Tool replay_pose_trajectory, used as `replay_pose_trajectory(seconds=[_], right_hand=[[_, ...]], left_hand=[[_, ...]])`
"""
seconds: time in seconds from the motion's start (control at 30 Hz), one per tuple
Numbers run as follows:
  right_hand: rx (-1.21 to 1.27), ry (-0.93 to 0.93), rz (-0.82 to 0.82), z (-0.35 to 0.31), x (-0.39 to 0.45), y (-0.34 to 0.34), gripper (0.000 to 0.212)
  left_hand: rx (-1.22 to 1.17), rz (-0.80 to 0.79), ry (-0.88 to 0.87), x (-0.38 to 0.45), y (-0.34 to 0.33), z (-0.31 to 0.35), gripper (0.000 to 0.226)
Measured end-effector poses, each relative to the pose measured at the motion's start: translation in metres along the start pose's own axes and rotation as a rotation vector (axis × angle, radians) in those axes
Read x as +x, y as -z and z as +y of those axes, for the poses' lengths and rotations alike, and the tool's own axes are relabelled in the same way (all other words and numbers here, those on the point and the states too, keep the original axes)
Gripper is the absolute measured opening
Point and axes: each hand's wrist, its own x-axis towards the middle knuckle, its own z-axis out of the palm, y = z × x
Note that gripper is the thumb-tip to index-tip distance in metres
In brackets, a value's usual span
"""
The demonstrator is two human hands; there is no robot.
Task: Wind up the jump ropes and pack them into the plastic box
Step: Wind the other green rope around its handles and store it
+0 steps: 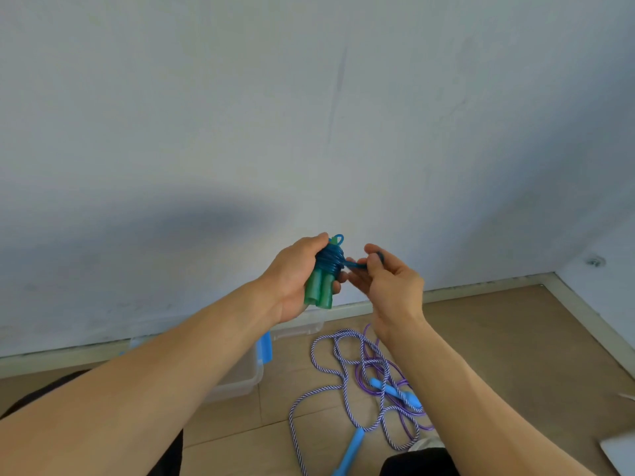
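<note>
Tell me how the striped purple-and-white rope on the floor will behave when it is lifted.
The striped rope will probably hang limp: it already lies in loose, crossing loops. It may drag the thin purple rope tangled through it. Its blue handle looks rigid and will likely dangle.

A pale, scuffed wall [240, 115] fills most of the view, crossed by a faint vertical streak and a broad soft shadow [192, 221] low on its left side. A second wall [604, 255] meets it at a corner on the right. A light-coloured skirting board [481, 290] runs along the base of both. Below lies a floor [498, 341] of tan wood-look planks, evenly lit by diffuse light.
</note>
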Motion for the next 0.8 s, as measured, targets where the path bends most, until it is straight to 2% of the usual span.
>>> replay_pose_trajectory(seconds=[0.1, 0.2, 0.33, 0.53, 0.8], right_hand=[[-0.11, 0.253, -0.084, -0.003, -0.005, -0.004, 0.02], [-0.133, 0.342, -0.15, -0.011, -0.008, -0.006, 0.021], [-0.149, 0.314, -0.171, -0.02, -0.009, -0.004, 0.024], [-0.183, 0.338, -0.245, -0.02, -0.002, 0.0, 0.017], [-0.264, 0.283, -0.424, -0.01, 0.0, 0.003, 0.024]], left_hand=[[0.029, 0.017, -0.014, 0.001, 0.002, 0.005, 0.026], [-0.002, -0.01, -0.048, 0.0, 0.005, 0.012, 0.028], [0.083, -0.016, -0.141, -0.003, 0.007, 0.009, 0.034], [0.307, 0.021, -0.365, -0.009, 0.005, -0.001, 0.026], [0.513, 0.104, -0.491, -0.009, 0.007, -0.009, 0.024]])
